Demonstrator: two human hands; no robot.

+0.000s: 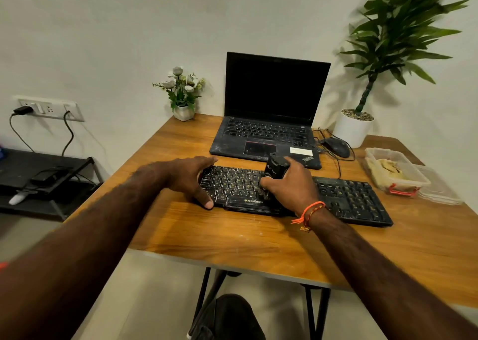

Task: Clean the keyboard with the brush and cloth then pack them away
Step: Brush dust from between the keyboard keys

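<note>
1. Keyboard point(344, 197): black, flat on table point(232, 236), near the front edge, just in front of the laptop point(271, 112).
2. L hand point(188, 179): on the keyboard's left end, fingers spread wide over the top edge, thumb down at the front-left corner. It braces the board, not curled round anything.
3. R hand point(289, 184): wrapped round a black brush point(276, 167), body upright, w/ white logo on its side. Lower end sits on the keys approx. mid-board; bristles mostly hidden by the fingers, so can't tell how they lie.
4. Orange thread band point(309, 211) on the R wrist.
5. Cloth point(388, 169): tan, bunched inside a clear plastic box point(372, 153) at the table's right side, well apart from both hands. Box has red clips; clear lid point(439, 187) lies flat just beside it on the right.
6. Laptop open, screen dark.
7. Mouse point(337, 147) w/ cable, right of the laptop.
8. White pot w/ tall plant point(353, 130) at back right corner; small flower pot point(183, 99) at back left.
9. Wall socket point(49, 108) at left, w/ plugs in it.
</note>
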